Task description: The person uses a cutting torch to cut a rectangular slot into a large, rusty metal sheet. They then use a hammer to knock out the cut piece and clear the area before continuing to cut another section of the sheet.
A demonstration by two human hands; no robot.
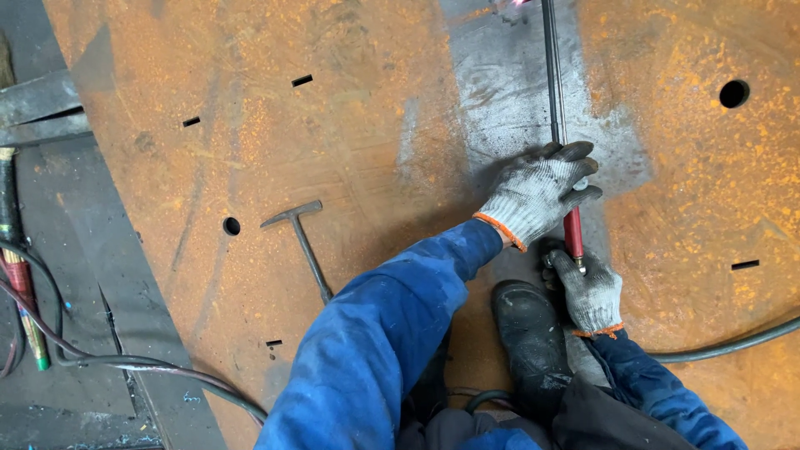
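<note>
Nearest the camera, two blue work-jacket sleeves (375,333) fill the bottom of the view, a scuffed black boot (529,342) planted between them on the big rusty orange steel plate (333,150).

Far left, off the plate's edge, red and green rods (25,308) and dark cables (100,358) lie on the grey floor. Moving right, a steel chipping hammer (304,246) rests flat on the rust, untouched, well apart from both hands, with small slots and round holes punched around it.

Now the action: the left hand (537,193), in a grey-white knitted glove with an orange cuff, is closed over the long dark metal torch tube with its red handle (557,100), fingers wrapped around the shaft. Just nearer, the right hand (590,292), gloved the same, grips the red handle's lower end. The tube runs away across a ground-clean grey patch (517,92), and a pinkish glow shows at the top edge. A black hose (733,343) curves off right.

To do it well, I'd judge, the forward hand should brace low and steady while the rear hand guides evenly.
</note>
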